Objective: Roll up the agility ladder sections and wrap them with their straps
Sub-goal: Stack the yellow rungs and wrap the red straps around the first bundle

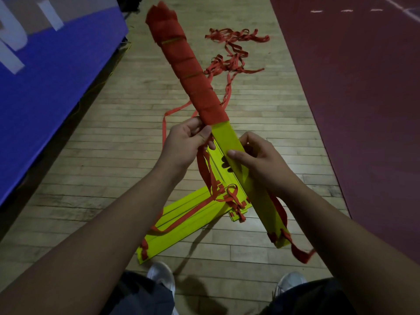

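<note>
- Currently the ladder bundle (230, 142), a stack of yellow rungs, is held up in the air over the wooden floor (109, 160). It runs slantwise from the far left down to the near right.
- Its far half is wound round with the red strap (189, 73). Its near half is bare yellow.
- The left hand (187, 142) sits at the bundle's left edge, just below where the winding ends. Its fingers are curled, with the thumb against the yellow edge, and they appear to pinch the strap, which hangs in loops beneath the hand.
- The right hand (258, 160) grips the bare yellow part just nearer than the left hand, thumb flat on the top face and fingertips curled round from below.
- The loose strap trails off from the bundle and lies tangled on the floor near its far right edge, beside the red court surface (363, 110).
- A second stack (181, 215) of yellow rungs, with red straps lying across it, rests flat on the floor under the hands, near the person's shoes (161, 276).
- A blue pad (45, 87) borders the floor's left edge.
</note>
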A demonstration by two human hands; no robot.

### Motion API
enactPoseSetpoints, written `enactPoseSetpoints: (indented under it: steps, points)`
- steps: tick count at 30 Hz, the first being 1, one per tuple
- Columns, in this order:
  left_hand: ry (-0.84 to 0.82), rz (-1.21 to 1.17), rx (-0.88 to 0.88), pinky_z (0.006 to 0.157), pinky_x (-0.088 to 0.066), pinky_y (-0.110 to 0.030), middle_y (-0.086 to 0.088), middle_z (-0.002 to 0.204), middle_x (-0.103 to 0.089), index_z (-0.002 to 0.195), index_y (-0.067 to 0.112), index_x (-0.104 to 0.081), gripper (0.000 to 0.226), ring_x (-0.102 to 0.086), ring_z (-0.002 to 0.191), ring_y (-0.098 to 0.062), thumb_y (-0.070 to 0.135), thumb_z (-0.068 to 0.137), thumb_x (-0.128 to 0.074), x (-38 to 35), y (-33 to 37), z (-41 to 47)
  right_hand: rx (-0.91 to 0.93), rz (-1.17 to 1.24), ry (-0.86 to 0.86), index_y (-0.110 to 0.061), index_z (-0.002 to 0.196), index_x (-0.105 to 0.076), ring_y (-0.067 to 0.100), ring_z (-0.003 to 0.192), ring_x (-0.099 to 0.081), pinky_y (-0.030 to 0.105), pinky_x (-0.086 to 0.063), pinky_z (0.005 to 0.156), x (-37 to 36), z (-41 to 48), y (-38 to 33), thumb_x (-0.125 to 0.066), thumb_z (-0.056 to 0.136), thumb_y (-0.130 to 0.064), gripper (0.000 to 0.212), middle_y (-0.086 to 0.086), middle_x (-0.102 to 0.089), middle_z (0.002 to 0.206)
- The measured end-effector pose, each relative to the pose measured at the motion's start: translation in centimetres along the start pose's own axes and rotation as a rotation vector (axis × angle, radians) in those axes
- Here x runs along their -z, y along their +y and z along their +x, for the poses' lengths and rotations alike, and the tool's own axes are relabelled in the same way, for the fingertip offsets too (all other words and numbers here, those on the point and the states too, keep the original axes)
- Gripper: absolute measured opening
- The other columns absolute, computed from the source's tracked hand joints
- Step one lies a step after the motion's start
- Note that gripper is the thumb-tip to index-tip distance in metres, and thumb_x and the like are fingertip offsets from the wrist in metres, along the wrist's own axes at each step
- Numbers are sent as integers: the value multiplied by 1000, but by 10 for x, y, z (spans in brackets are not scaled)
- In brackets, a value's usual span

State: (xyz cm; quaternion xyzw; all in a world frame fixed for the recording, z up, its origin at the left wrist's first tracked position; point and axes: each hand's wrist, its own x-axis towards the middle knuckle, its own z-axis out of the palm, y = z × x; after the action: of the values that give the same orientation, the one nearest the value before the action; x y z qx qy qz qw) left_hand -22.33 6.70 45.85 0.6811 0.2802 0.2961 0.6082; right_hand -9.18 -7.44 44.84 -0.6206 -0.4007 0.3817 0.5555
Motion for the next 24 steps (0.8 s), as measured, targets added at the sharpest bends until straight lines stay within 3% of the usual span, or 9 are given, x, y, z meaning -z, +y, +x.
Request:
enactPoseSetpoints:
  steps: [2,5,8,11,15,18,22,24]
  points:
    - [-10,49,-34,56,-45,-21,0,74,-70,105,14,-68,17,-61,57,-12,5,102,-53,0,2,0,1,81,-43,-3,95,-44,44,79,-71,52,-58,70,-1,-2,-3,-57,100,-3,14,29,-70,98]
    - [5,162,-36,50,-45,-22,1,76,-75,102,11,-70,11,-58,49,-15,15,101,-60,3,3,2,31,70,-12,-7,93,-40,33,68,-66,42,-54,59,-2,-2,-4,-55,101,0,18,25,-70,95]
    - [8,243,1,48,-43,-22,-4,78,-77,98,15,-70,11,-55,46,-15,25,99,-65,6,1,1,40,-42,94,-10,89,-41,25,70,-65,40,-53,63,-3,-2,-1,-57,101,-6,21,17,-72,94]
    - [7,311,-41,52,-44,-25,0,80,-77,101,18,-67,8,-55,47,-12,25,97,-67,1,-1,-2,34,-103,163,-7,93,-42,18,71,-65,44,-53,68,-7,-1,3,-60,101,-13,20,20,-67,93]
    - [68,289,-99,54,-42,-27,-5,71,-73,100,21,-72,14,-54,48,-11,32,91,-73,-11,2,-7,27,-162,203,-15,91,-43,28,82,-62,48,-51,73,-15,1,10,-64,99,-23,24,15,-61,92]
    - [155,256,-94,54,-43,-20,6,66,-71,99,17,-76,16,-53,47,-8,30,90,-75,-13,3,-11,22,-210,186,-17,91,-43,26,78,-57,31,-45,63,-21,1,13,-65,98,-24,25,13,-60,90]
    - [144,203,-59,58,-42,-20,6,58,-64,99,19,-76,8,-54,53,-9,22,95,-70,-9,3,-9,16,-196,178,-13,94,-48,18,81,-57,35,-47,67,-19,2,13,-69,95,-25,25,9,-61,90]
    - [126,131,-18,58,-42,-20,-5,64,-64,100,19,-75,11,-54,57,-11,13,97,-65,-5,3,-7,4,-94,166,-12,99,-54,20,84,-62,41,-52,71,-13,4,10,-71,93,-21,20,7,-63,92]
